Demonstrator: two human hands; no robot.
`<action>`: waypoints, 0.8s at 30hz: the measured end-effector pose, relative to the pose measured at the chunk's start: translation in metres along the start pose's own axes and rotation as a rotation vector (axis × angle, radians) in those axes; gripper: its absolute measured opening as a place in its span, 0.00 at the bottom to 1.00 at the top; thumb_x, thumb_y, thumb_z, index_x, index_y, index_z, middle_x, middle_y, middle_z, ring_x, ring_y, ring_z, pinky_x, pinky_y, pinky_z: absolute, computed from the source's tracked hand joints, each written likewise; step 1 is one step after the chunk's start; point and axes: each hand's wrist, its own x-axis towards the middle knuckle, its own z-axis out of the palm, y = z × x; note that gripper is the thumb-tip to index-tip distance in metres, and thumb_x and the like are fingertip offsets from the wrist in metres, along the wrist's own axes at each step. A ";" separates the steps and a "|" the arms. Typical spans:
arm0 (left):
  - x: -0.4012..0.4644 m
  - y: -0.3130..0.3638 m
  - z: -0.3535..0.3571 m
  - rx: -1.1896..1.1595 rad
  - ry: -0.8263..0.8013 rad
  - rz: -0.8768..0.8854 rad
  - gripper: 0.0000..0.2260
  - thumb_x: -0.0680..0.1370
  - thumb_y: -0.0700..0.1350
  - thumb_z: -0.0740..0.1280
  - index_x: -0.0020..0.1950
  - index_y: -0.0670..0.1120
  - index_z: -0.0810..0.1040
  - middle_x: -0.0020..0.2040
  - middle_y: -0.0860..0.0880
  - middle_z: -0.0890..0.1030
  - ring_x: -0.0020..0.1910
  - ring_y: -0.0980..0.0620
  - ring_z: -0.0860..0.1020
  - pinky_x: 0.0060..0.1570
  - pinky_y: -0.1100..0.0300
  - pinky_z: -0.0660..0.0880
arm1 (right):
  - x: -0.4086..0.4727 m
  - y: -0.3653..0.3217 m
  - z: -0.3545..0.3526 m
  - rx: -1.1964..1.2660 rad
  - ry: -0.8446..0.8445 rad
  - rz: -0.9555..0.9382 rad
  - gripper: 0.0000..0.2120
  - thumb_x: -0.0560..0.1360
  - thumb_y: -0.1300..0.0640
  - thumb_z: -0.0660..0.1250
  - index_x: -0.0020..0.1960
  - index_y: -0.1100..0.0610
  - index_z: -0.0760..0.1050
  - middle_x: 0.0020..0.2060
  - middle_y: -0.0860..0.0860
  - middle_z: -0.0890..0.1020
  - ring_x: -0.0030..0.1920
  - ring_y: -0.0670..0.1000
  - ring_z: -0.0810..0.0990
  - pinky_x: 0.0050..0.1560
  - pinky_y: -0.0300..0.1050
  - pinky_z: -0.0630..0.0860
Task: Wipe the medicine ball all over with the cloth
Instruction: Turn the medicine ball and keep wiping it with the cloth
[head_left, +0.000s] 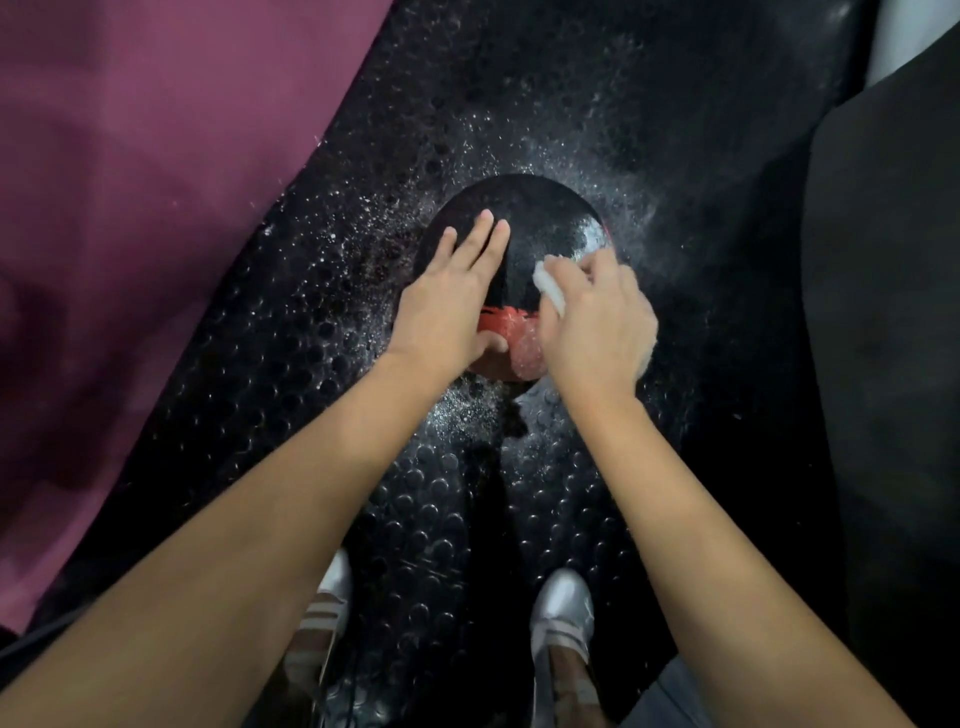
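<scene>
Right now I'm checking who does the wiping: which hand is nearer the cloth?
Right. The right hand grips the cloth; the left hand lies flat on the medicine ball, beside it.

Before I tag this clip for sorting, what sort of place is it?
Probably a gym floor: a black-and-red medicine ball sits on black studded rubber flooring, with a maroon mat alongside.

At frame centre, the left hand (447, 306) presses flat on the black-and-red medicine ball (540, 244) while the right hand (597, 317) grips a white cloth (550, 288) against it.
</scene>
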 end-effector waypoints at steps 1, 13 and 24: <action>0.001 0.000 -0.001 -0.001 0.002 -0.002 0.50 0.72 0.51 0.75 0.80 0.50 0.41 0.80 0.55 0.43 0.79 0.48 0.48 0.66 0.50 0.71 | -0.003 -0.005 0.002 -0.015 -0.016 -0.035 0.06 0.68 0.60 0.71 0.45 0.56 0.81 0.37 0.55 0.78 0.35 0.56 0.77 0.32 0.46 0.72; -0.001 0.000 -0.007 -0.001 -0.049 -0.015 0.51 0.71 0.57 0.73 0.80 0.48 0.41 0.80 0.53 0.44 0.79 0.47 0.49 0.70 0.52 0.65 | -0.002 0.004 -0.005 0.140 -0.076 0.216 0.08 0.70 0.60 0.68 0.48 0.54 0.81 0.40 0.54 0.78 0.38 0.56 0.77 0.34 0.42 0.63; 0.020 0.022 -0.012 -0.034 -0.128 -0.001 0.49 0.72 0.53 0.75 0.79 0.56 0.42 0.80 0.56 0.40 0.78 0.39 0.43 0.71 0.39 0.62 | -0.007 0.007 -0.002 0.140 -0.040 0.147 0.08 0.68 0.60 0.71 0.47 0.54 0.81 0.39 0.53 0.79 0.37 0.55 0.78 0.32 0.41 0.66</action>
